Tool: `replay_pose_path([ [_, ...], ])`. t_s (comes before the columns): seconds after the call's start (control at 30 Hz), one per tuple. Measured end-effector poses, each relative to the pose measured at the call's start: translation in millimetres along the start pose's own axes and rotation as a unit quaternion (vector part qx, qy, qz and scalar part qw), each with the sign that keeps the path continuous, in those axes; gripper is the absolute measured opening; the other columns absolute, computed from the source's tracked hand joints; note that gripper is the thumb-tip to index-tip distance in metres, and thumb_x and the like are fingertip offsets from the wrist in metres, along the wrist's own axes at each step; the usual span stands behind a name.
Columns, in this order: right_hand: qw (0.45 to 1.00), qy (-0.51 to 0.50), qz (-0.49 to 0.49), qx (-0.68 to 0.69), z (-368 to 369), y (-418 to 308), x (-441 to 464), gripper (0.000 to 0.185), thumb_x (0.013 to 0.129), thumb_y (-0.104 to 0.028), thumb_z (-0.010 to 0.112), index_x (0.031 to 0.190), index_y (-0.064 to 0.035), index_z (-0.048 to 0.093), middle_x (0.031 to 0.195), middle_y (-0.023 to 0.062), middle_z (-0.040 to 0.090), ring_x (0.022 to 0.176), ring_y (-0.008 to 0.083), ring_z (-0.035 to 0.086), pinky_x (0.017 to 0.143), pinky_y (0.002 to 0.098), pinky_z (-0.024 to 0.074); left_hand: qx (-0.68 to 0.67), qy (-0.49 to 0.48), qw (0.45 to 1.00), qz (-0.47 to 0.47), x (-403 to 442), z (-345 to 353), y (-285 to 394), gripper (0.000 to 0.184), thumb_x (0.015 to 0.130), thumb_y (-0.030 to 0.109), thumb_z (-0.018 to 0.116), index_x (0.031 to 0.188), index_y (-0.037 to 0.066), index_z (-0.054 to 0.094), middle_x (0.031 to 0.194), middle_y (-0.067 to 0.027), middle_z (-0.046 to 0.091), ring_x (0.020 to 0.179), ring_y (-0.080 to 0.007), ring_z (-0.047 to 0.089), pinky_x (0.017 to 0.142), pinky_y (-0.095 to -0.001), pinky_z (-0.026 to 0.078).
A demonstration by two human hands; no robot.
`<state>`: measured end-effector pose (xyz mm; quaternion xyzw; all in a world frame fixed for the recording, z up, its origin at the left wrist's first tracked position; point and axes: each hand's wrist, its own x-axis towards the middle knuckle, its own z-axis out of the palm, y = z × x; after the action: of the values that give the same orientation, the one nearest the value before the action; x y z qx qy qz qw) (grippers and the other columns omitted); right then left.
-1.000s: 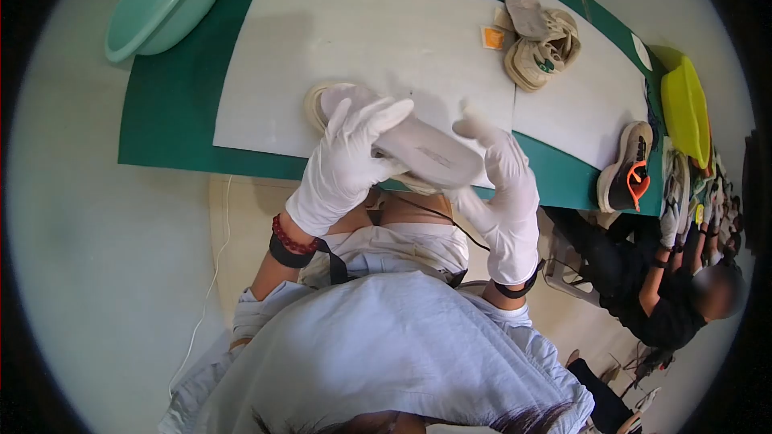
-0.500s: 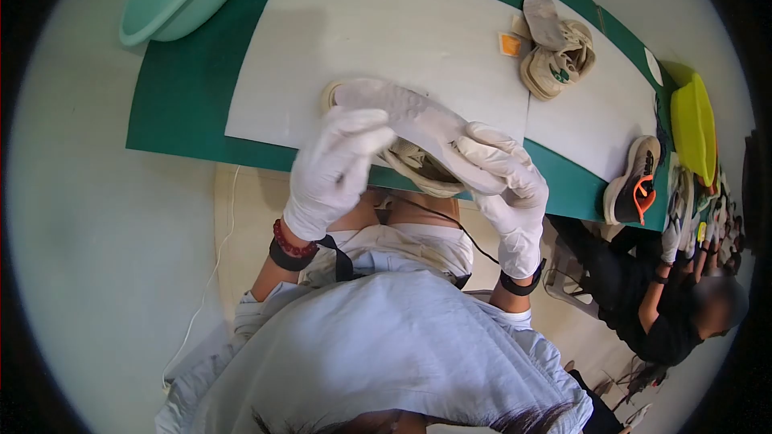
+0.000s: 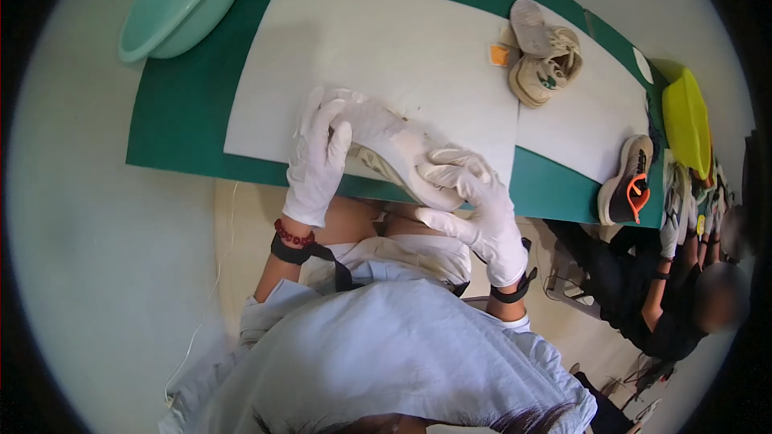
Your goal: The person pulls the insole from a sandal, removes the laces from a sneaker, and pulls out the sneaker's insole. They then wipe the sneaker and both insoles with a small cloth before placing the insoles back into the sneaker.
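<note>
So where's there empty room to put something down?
Biggest: the white board, between the teal basin and orange square. Also green tabletop left of the board, below the basin in the picture. Crowded: around the insole, left hand and right hand, and by the beige shoe.

The left hand [image 3: 316, 161] in a thin white glove points forward with its fingers bent. The white-gloved right hand [image 3: 481, 207] angles inward, fingers curled, thumb spread apart.
</note>
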<state>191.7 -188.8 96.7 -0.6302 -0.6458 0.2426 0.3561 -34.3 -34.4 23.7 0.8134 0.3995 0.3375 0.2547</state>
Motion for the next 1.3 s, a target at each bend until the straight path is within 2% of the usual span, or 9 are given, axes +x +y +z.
replay_pose_path([
  [0.13,0.999,-0.019,0.029,-0.038,3.8,-5.6,1.5,0.045,0.083,-0.034,0.080,0.115,-0.0057,0.066,0.136,0.0145,0.060,0.123,0.0355,0.057,0.103,0.0459,0.0462,0.020,-0.019,1.000,0.014,-0.3,5.4,-4.4,0.048,0.108,0.029,0.048,0.147,0.000,0.048,0.153,-0.0295,0.042,0.143,-0.0455,0.041,0.118,-0.0490,0.035],
  [0.3,0.999,0.011,-0.020,0.034,3.2,8.9,-4.9,0.061,0.081,-0.033,0.087,0.132,-0.0084,0.065,0.150,0.0277,0.047,0.137,0.0429,0.050,0.113,0.0464,0.0432,-0.011,-0.035,0.999,0.009,-10.1,9.4,-4.6,0.059,0.108,0.038,0.047,0.153,0.000,0.040,0.157,-0.0339,0.033,0.146,-0.0498,0.034,0.119,-0.0510,0.032],
  [0.53,0.996,0.015,-0.075,0.042,16.9,22.2,-9.4,0.077,0.079,-0.041,0.085,0.144,-0.0118,0.058,0.148,0.0270,0.050,0.137,0.0461,0.047,0.115,0.0490,0.0389,-0.030,-0.003,0.999,-0.030,-11.7,7.3,17.1,0.073,0.108,0.051,0.044,0.160,0.003,0.029,0.165,-0.0329,0.015,0.155,-0.0475,0.015,0.123,-0.0522,0.022],
  [0.67,0.989,-0.008,0.042,0.141,-49.0,11.8,-5.9,0.079,0.082,-0.035,0.085,0.149,-0.0059,0.054,0.148,0.0172,0.056,0.142,0.0344,0.048,0.118,0.0436,0.0350,-0.018,0.049,0.997,-0.062,-13.6,-5.5,49.9,0.076,0.107,0.054,0.043,0.162,0.005,0.025,0.167,-0.0306,0.009,0.156,-0.0450,0.013,0.124,-0.0529,0.020],
  [0.83,0.900,0.339,0.062,0.267,-84.2,43.9,52.9,0.087,0.083,-0.046,0.082,0.152,-0.0039,0.048,0.145,0.0182,0.057,0.137,0.0327,0.052,0.119,0.0447,0.0354,0.006,0.034,0.999,-0.001,-18.4,-6.7,69.0,0.076,0.106,0.054,0.044,0.162,0.007,0.027,0.167,-0.0303,0.010,0.155,-0.0467,0.014,0.124,-0.0537,0.019],
  [0.93,0.884,0.323,0.106,-0.320,-91.5,77.9,102.1,0.072,0.087,-0.042,0.078,0.145,-0.0061,0.055,0.144,0.0193,0.057,0.133,0.0313,0.055,0.117,0.0467,0.0363,0.015,0.016,0.999,0.037,-14.8,-0.8,74.5,0.072,0.107,0.052,0.043,0.162,0.008,0.029,0.167,-0.0290,0.013,0.155,-0.0454,0.016,0.124,-0.0528,0.019],
  [1.07,0.814,0.227,0.293,-0.448,-69.3,124.3,140.8,0.049,0.092,-0.039,0.072,0.130,-0.0097,0.068,0.129,0.0190,0.066,0.114,0.0328,0.065,0.112,0.0497,0.0389,0.015,0.025,0.997,0.075,-14.9,-2.9,83.1,0.069,0.107,0.050,0.044,0.160,0.008,0.033,0.166,-0.0282,0.019,0.154,-0.0451,0.021,0.124,-0.0529,0.020],
  [1.13,0.849,0.143,0.345,-0.374,-79.1,131.4,145.8,0.047,0.092,-0.041,0.072,0.127,-0.0099,0.071,0.119,0.0180,0.071,0.103,0.0322,0.070,0.111,0.0498,0.0397,0.013,0.009,0.998,0.068,-20.7,-5.1,82.5,0.069,0.106,0.049,0.049,0.159,0.007,0.035,0.165,-0.0294,0.019,0.153,-0.0460,0.021,0.123,-0.0536,0.022],
  [1.3,0.898,0.391,0.197,-0.046,-85.4,139.0,129.0,0.039,0.096,-0.028,0.072,0.130,-0.0094,0.071,0.118,0.0154,0.074,0.103,0.0298,0.072,0.104,0.0398,0.0478,0.006,-0.001,0.998,0.064,-19.7,-1.1,79.7,0.065,0.105,0.045,0.052,0.156,0.007,0.039,0.162,-0.0286,0.023,0.151,-0.0457,0.025,0.122,-0.0532,0.025],
])
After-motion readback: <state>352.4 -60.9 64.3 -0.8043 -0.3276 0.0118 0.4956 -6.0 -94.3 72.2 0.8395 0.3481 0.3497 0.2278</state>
